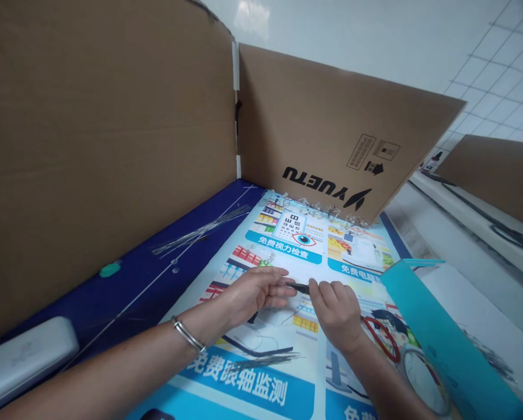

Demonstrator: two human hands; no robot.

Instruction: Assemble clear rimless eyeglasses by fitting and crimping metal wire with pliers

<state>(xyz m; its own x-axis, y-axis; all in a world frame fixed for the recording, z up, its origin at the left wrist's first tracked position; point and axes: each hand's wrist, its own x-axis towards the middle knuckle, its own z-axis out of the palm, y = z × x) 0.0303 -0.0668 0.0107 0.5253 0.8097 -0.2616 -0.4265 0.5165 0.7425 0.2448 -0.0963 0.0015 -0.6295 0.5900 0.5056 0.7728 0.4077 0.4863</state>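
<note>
I can see a shiny silver bracelet [188,336] around the left forearm [134,363], just behind the wrist: two slim, smooth bands, side by side. The right forearm [373,367] is bare, as are the left hand [253,294] and right hand [337,309], ungloved to the fingertips.

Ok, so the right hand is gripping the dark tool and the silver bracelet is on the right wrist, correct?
Not quite: the head view shows the silver bracelet on the wrist of the left hand. The right hand does grip the dark tool.
</note>
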